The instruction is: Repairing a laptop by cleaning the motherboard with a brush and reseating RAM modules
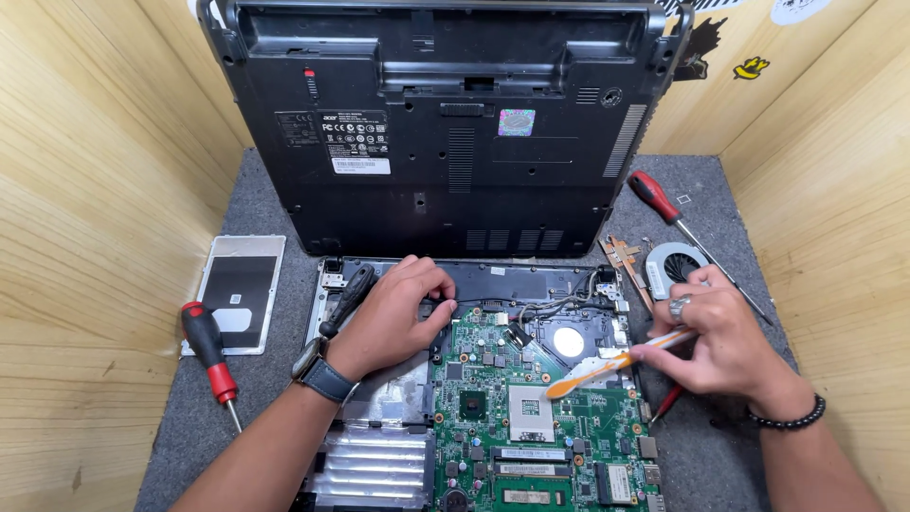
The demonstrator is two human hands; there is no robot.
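Observation:
An opened laptop lies flat in front of me, its green motherboard exposed with a silver processor socket in the middle. My left hand rests with curled fingers on the board's upper left edge; a watch sits on that wrist. An orange-and-white toothbrush is pinched in my right hand, its orange head lying just right of the socket. A ring and a black bead bracelet are on the right hand.
The laptop's black bottom cover stands propped upright behind. A cooling fan and red-handled screwdriver lie at right, another screwdriver and a drive at left. Wooden walls enclose the grey mat.

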